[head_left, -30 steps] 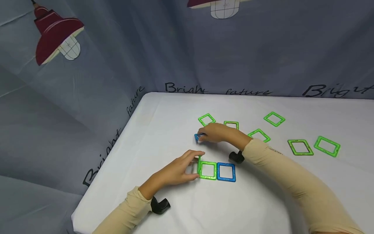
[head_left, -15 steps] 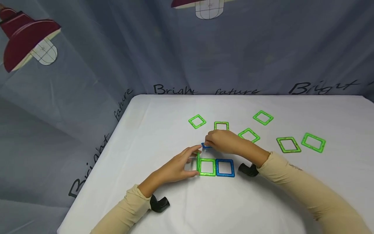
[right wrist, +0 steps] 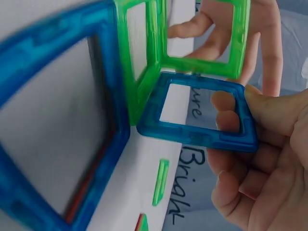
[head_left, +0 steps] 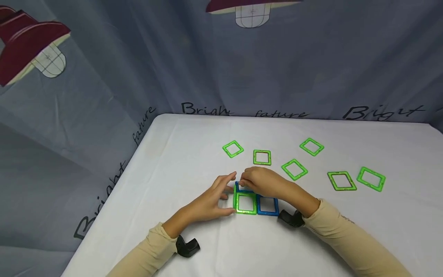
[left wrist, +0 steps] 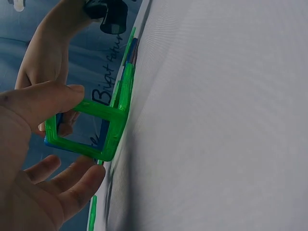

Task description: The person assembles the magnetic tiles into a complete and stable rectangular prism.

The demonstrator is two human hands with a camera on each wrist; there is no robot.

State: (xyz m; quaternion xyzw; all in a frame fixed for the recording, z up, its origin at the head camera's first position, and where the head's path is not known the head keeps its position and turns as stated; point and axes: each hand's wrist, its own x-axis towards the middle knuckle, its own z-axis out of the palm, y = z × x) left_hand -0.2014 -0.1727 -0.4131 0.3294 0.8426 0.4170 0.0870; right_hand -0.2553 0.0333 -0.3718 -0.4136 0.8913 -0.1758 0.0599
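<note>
A green square magnetic tile (head_left: 246,212) lies flat on the table beside a flat blue tile (head_left: 268,213), edges together. Another green tile (left wrist: 77,147) stands upright along the flat green one's left edge. My left hand (head_left: 210,204) spans this upright tile, thumb at its near edge and fingers by its far edge, index raised. My right hand (head_left: 264,182) pinches a second blue tile (right wrist: 197,137) between thumb and fingers. That blue tile stands at the flat green tile's far edge, its side close against the upright green tile; the right hand partly covers it in the head view.
Several green tiles lie loose farther back, among them a square (head_left: 262,164) behind the right hand and a diamond-shaped one (head_left: 342,188) to the right. Black devices sit at both wrists. A printed grey curtain (head_left: 207,57) hangs behind the white table (head_left: 173,154).
My right hand has brought the blue tile from behind the flat tiles down to the green one's far edge. The left hand has stayed by the upright green tile, its index now lifted.
</note>
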